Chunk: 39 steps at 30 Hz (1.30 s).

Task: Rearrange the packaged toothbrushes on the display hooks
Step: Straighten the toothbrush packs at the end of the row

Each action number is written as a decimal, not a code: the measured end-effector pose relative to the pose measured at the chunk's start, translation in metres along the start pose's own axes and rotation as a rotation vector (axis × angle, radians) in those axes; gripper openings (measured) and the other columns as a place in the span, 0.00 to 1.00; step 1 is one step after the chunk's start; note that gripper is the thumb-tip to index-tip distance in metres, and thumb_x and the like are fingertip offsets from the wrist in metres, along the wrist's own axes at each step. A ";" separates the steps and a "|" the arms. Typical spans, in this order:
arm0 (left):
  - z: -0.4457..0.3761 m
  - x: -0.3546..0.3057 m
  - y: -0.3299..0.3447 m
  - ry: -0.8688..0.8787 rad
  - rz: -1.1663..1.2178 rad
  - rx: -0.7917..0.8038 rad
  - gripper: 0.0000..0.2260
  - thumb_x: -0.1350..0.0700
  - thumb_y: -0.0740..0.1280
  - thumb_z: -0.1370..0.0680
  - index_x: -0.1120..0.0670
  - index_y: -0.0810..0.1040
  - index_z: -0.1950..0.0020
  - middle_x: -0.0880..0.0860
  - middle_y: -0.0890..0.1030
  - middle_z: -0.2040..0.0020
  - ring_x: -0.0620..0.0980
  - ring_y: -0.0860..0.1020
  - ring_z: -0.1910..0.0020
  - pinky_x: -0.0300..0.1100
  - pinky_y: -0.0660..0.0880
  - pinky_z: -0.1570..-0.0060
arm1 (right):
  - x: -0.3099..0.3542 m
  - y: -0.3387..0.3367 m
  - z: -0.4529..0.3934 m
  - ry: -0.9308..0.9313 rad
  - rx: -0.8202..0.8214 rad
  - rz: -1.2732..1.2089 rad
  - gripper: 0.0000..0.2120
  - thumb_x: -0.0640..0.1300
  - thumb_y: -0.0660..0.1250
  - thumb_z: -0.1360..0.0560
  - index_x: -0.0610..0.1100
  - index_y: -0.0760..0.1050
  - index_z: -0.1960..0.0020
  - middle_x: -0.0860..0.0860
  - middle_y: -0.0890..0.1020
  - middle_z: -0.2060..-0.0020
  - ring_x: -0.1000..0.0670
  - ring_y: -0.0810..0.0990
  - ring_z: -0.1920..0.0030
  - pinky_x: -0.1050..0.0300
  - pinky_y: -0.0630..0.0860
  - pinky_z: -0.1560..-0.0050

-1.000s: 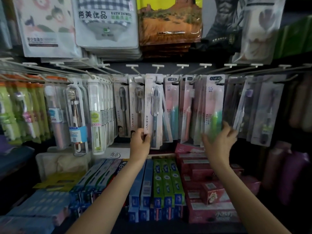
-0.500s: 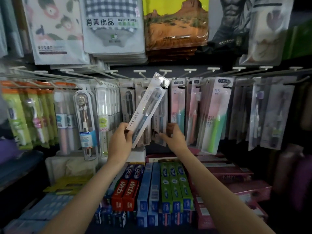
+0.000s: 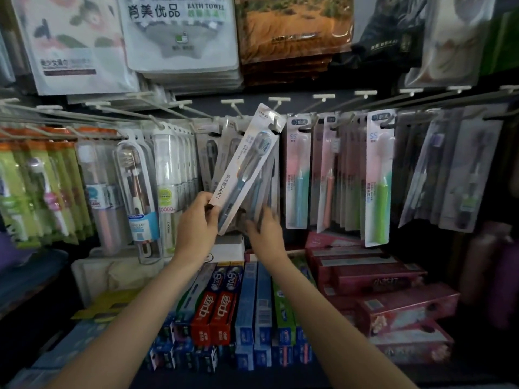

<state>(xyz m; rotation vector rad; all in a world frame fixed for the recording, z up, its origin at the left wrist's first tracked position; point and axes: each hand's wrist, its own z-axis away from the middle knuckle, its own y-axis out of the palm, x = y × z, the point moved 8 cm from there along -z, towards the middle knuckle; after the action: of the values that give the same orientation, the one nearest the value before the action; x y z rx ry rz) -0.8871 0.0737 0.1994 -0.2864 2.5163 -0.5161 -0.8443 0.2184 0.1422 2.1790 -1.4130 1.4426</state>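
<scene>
1. Toothbrush packs (image 3: 377, 181) hang in rows on display hooks (image 3: 323, 108), mid-height on the rack; towel packs (image 3: 179, 35) hang above, toothpaste boxes (image 3: 254, 301) lie on the shelf below.
2. LMK toothbrush pack (image 3: 243, 169) tilted, its top end at a centre hook.
3. Left hand (image 3: 196, 227) grips its lower corner.
4. Right hand (image 3: 265, 230) blurred, fingers against the hanging packs just behind; grip unclear.

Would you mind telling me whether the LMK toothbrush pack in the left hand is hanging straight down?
No, the LMK toothbrush pack is tilted, its top leaning right, gripped at its bottom corner by the left hand.
</scene>
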 end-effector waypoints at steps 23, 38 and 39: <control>0.016 -0.010 0.094 -0.320 0.559 0.292 0.06 0.58 0.67 0.25 0.55 0.74 0.61 0.54 0.77 0.62 0.52 0.76 0.58 0.45 0.73 0.56 | 0.058 -0.096 -0.008 -0.266 -0.162 -0.181 0.34 0.49 0.65 0.25 0.51 0.50 0.25 0.51 0.59 0.27 0.51 0.61 0.29 0.54 0.62 0.31; 0.003 -0.038 0.044 -0.032 0.286 -0.008 0.14 0.62 0.67 0.25 0.59 0.71 0.40 0.52 0.72 0.45 0.46 0.72 0.47 0.33 0.68 0.48 | 0.078 -0.115 0.011 -0.369 -0.352 0.295 0.25 0.40 0.66 0.25 0.40 0.62 0.31 0.42 0.68 0.38 0.48 0.72 0.43 0.60 0.70 0.46; 0.005 -0.046 0.037 0.034 0.232 -0.080 0.14 0.64 0.67 0.26 0.59 0.71 0.40 0.54 0.71 0.45 0.46 0.71 0.46 0.34 0.67 0.47 | 0.080 -0.128 0.017 -0.385 -0.421 0.323 0.24 0.39 0.66 0.25 0.39 0.63 0.32 0.41 0.68 0.38 0.47 0.70 0.42 0.60 0.68 0.44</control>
<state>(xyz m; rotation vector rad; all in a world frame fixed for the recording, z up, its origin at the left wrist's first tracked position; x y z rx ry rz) -0.8498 0.1193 0.2016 -0.0140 2.5632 -0.3315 -0.7284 0.2283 0.2392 2.0830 -2.0540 0.7103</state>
